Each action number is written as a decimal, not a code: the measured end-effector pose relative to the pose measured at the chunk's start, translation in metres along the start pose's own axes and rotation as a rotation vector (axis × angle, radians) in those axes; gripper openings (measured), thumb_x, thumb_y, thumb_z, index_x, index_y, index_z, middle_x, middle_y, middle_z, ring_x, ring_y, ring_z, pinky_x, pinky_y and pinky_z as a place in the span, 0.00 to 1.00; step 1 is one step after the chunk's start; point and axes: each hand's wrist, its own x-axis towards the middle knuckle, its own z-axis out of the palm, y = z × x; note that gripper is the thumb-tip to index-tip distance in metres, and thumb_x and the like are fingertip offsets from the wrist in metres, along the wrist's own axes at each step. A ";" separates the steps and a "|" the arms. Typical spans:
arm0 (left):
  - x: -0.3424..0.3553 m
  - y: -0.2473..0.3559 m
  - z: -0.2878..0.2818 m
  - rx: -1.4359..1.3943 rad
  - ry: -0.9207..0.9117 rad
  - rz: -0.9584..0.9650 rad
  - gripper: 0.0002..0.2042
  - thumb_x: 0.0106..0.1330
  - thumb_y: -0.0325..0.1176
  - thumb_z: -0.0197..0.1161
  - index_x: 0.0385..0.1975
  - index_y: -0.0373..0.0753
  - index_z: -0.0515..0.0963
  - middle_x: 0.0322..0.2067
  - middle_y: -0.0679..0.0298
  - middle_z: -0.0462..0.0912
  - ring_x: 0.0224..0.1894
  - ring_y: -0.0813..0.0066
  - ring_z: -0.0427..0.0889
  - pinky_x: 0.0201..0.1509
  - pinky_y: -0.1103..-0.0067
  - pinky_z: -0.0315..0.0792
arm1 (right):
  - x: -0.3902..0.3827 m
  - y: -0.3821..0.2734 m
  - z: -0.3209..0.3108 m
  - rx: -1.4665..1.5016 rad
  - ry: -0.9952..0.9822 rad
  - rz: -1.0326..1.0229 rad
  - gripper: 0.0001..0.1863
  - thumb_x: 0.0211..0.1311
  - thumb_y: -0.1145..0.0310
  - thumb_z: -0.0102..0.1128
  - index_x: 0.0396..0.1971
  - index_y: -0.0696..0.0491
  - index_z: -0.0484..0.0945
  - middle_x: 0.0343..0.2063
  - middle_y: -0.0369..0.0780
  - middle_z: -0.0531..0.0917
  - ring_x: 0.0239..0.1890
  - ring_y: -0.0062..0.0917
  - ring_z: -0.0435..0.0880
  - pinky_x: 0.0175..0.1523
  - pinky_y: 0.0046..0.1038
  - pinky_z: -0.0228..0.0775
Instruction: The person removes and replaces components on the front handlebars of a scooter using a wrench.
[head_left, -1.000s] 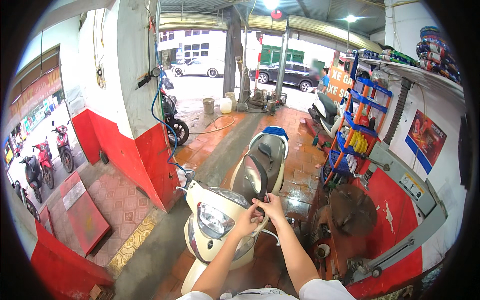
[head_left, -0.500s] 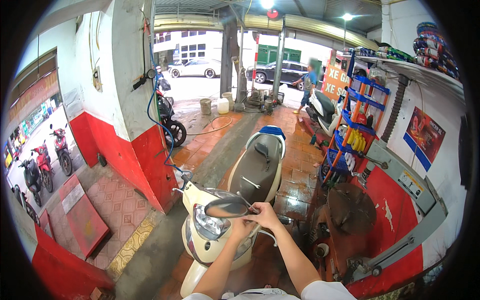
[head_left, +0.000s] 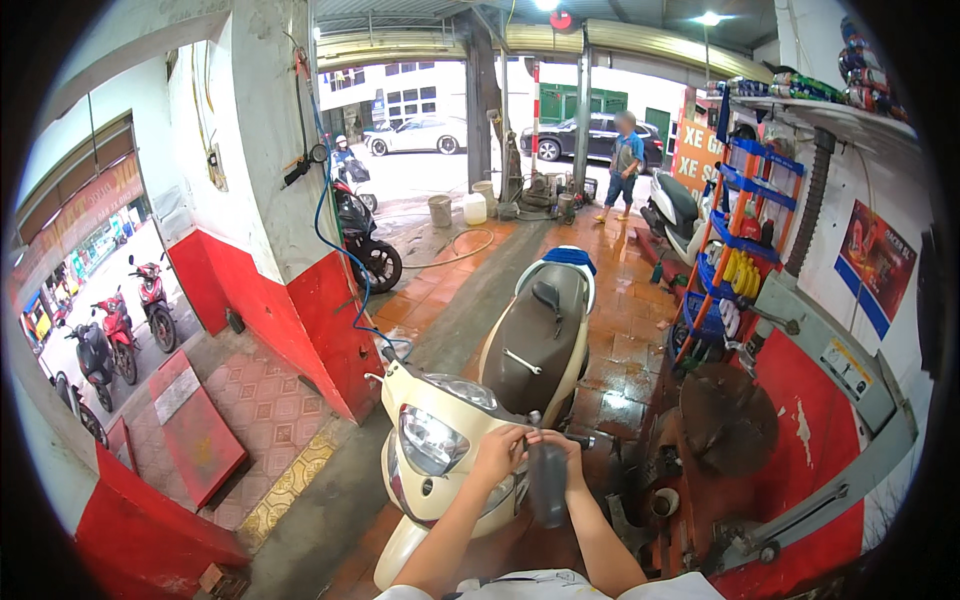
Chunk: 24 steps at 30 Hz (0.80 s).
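A dark rear-view mirror (head_left: 547, 485) hangs in front of me with its head pointing down toward me. My right hand (head_left: 562, 447) is closed around its stem end. My left hand (head_left: 498, 452) meets it there, fingertips pinched at the stem; exactly what they grip is partly hidden. Just beyond is the cream scooter (head_left: 425, 400), its headlight (head_left: 432, 440) to the left of my hands. On its brown seat (head_left: 520, 325) lie a silver wrench (head_left: 522, 361) and a second dark mirror (head_left: 546, 294).
A red and white pillar (head_left: 320, 330) with a blue hose stands left. To the right are a blue and orange rack (head_left: 735, 230), a round dark plate (head_left: 728, 415) and a grey machine arm (head_left: 850, 450). Farther off, a person (head_left: 625, 165) stands near a parked scooter (head_left: 677, 212).
The mirror has swung from lying across the headlight to hanging down on the right, both hands moving with it. The far person now stands turned this way. My view has shifted slightly.
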 end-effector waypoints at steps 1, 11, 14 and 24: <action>0.001 0.004 0.000 0.006 0.000 -0.037 0.11 0.55 0.24 0.65 0.39 0.37 0.82 0.36 0.54 0.84 0.37 0.53 0.84 0.41 0.66 0.78 | -0.006 0.007 -0.002 0.043 0.090 0.027 0.11 0.55 0.83 0.65 0.40 0.59 0.83 0.44 0.37 0.84 0.44 0.18 0.81 0.42 0.21 0.77; 0.020 0.011 0.006 -0.068 0.020 -0.191 0.11 0.56 0.29 0.72 0.36 0.32 0.81 0.29 0.55 0.85 0.28 0.66 0.87 0.33 0.75 0.79 | 0.026 0.027 -0.006 0.380 0.499 0.334 0.09 0.71 0.68 0.57 0.46 0.53 0.76 0.42 0.34 0.85 0.17 0.07 0.58 0.21 0.16 0.47; 0.013 0.002 0.007 -0.035 0.020 -0.240 0.12 0.54 0.29 0.73 0.35 0.32 0.80 0.26 0.57 0.84 0.26 0.67 0.85 0.32 0.76 0.78 | 0.043 0.026 0.019 0.266 0.592 0.276 0.14 0.71 0.66 0.58 0.51 0.58 0.75 0.37 0.34 0.85 0.25 0.10 0.73 0.28 0.17 0.61; 0.000 -0.036 0.014 -0.409 -0.011 -0.280 0.09 0.55 0.19 0.68 0.35 0.30 0.79 0.24 0.62 0.83 0.28 0.78 0.83 0.34 0.80 0.77 | 0.065 0.018 0.047 -0.303 0.350 0.145 0.23 0.59 0.63 0.71 0.46 0.65 0.79 0.37 0.43 0.87 0.38 0.20 0.83 0.42 0.21 0.75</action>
